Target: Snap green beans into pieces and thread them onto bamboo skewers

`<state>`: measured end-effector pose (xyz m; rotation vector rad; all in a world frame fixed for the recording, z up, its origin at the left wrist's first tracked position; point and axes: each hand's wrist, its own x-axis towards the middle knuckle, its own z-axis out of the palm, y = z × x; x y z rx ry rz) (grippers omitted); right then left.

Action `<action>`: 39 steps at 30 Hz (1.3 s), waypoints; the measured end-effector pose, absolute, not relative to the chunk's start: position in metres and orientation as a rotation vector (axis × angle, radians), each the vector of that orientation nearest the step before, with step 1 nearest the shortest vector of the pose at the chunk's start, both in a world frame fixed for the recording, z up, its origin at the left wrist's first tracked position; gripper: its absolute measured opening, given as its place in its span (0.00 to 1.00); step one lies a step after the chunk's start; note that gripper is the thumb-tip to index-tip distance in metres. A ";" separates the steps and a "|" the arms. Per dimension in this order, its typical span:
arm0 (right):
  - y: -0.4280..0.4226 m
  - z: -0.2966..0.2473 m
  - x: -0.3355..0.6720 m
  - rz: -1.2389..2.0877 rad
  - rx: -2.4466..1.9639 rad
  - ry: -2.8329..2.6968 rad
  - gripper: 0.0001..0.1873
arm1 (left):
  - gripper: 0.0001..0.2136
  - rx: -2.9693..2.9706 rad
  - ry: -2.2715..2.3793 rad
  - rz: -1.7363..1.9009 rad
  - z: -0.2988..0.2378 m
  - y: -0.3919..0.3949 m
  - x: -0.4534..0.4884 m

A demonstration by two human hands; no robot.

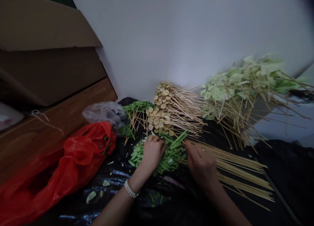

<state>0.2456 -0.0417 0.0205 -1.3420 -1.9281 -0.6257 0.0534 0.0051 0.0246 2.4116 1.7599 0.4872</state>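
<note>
A heap of cut green vegetable pieces, like green beans, lies on black plastic sheeting. My left hand rests over the heap's left side, fingers curled down into it; whatever they hold is hidden. My right hand is closed at the heap's right edge, pinching a thin skewer. Several long green pieces sit side by side at that skewer's far end, just off my right fingertips. Bare bamboo skewers lie in a loose bundle beside and beneath my right hand.
Skewered round pale slices are stacked against the wall, with skewered greens left of them. Skewered cabbage leaves are piled at right. A red plastic bag, a clear bag and a cardboard box stand left.
</note>
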 end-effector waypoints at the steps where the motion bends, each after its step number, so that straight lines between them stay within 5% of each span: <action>1: -0.042 0.021 0.245 -0.619 -1.334 -1.929 0.13 | 0.07 2.419 1.775 0.442 0.023 0.007 0.054; 11: -0.043 0.020 0.242 -0.583 -1.299 -1.922 0.13 | 0.11 2.099 1.624 0.761 0.024 0.007 0.031; 16: -0.048 0.018 0.233 -0.531 -1.242 -1.992 0.13 | 0.07 1.341 1.351 1.108 0.034 -0.005 0.011; 22: -0.052 0.013 0.222 -0.478 -1.139 -2.058 0.16 | 0.15 0.523 0.926 1.154 0.040 -0.018 0.012; 39: -0.055 0.014 0.220 -0.474 -1.139 -2.083 0.17 | 0.03 0.308 0.892 1.239 0.034 -0.016 0.015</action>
